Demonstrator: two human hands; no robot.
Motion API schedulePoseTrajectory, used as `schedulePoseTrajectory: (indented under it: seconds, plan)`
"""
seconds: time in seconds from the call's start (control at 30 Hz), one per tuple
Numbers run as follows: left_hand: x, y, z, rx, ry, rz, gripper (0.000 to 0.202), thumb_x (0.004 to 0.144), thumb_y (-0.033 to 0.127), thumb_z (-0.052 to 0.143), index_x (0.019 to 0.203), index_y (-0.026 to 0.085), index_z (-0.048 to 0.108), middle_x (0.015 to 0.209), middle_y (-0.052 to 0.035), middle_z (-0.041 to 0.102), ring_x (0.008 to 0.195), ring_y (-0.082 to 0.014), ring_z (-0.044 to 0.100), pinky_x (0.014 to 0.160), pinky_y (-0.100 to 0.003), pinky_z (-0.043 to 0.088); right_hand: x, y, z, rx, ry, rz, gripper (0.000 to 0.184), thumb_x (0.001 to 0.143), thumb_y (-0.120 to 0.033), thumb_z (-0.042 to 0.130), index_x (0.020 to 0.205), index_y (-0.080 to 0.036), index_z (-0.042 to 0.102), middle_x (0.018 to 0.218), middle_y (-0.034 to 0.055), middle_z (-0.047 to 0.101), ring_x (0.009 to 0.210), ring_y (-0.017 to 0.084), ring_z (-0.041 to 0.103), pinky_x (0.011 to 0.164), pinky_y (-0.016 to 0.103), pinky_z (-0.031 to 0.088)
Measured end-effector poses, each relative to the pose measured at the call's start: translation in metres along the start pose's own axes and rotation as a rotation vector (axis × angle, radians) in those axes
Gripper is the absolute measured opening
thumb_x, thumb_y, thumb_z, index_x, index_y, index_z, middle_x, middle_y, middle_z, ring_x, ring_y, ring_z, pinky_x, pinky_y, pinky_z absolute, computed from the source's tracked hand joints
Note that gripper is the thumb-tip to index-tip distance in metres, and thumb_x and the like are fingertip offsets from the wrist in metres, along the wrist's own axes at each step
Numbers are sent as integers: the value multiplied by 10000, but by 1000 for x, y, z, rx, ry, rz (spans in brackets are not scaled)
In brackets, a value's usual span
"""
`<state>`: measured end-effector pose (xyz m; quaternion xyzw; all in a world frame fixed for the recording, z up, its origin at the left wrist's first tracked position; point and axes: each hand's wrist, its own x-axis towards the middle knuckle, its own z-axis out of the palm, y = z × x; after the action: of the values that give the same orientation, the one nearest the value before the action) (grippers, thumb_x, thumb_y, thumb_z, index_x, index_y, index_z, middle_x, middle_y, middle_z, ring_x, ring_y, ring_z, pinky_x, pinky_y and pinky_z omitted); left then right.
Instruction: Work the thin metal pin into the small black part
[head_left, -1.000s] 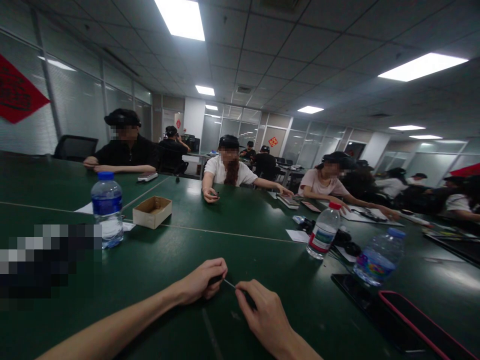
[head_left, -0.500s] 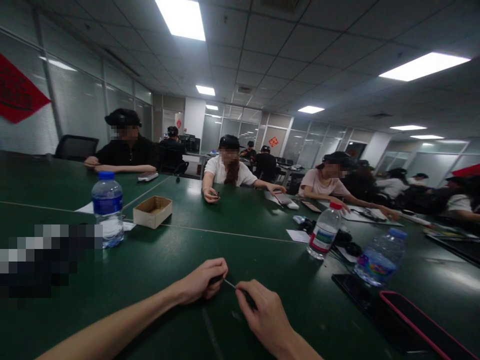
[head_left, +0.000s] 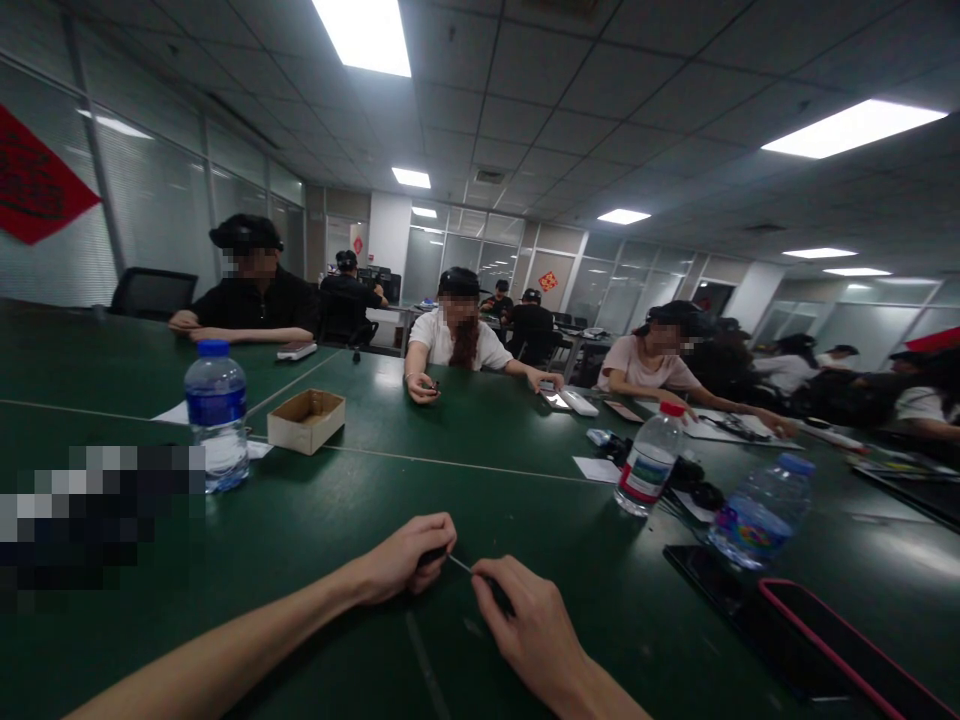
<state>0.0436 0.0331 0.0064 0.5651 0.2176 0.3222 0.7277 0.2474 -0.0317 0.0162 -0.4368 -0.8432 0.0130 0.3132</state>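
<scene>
Above the green table (head_left: 360,650), my left hand (head_left: 411,555) is closed around a small dark object (head_left: 431,556), mostly hidden by the fingers; its kind cannot be made out. To the right, my right hand (head_left: 529,620) grips what looks like a small screwdriver (head_left: 460,564). Its thin metal shaft bridges the gap between both hands and reaches the dark object. Part of a dark handle shows under the right fingers. Whether the tip enters the object or only touches it is hidden.
At left stand a blue-capped water bottle (head_left: 216,415) and an open cardboard box (head_left: 306,422). To the right are a red-capped bottle (head_left: 649,460), another blue-capped bottle (head_left: 763,512), a black phone (head_left: 705,580) and a red-edged phone (head_left: 847,650). Several people sit around the table.
My hands hold nearly the same pose, the shaft still between them. Across the table, a person's hand has shifted a phone slightly, and its screen now shows bright.
</scene>
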Motion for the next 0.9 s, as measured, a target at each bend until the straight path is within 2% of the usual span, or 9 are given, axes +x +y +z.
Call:
schedulePoseTrajectory:
  seconds: [0.3,0.5,0.9]
  plan:
    - [0,0,-1,14,-4,3,242,898,421,503,817,198,453,493,90,336,390,-69,260,397,-194,209,1,-3,-4,7,-12,5,211,966,-238,437,1017,-190,636,865,47,667,709,157,636,606,250,481]
    - [0,0,0,7,1,9,261,887,437,516,807,198,448,490,93,319,386,-66,243,390,-198,171,0,-1,-1,8,-6,5,207,963,-242,444,997,-195,642,856,44,670,714,160,642,620,258,486]
    - [0,0,-2,12,-12,1,235,892,416,506,829,197,450,500,92,325,390,-68,246,392,-198,181,1,-2,-3,-1,-6,0,182,958,-215,460,1002,-195,636,863,39,670,710,153,642,608,243,485]
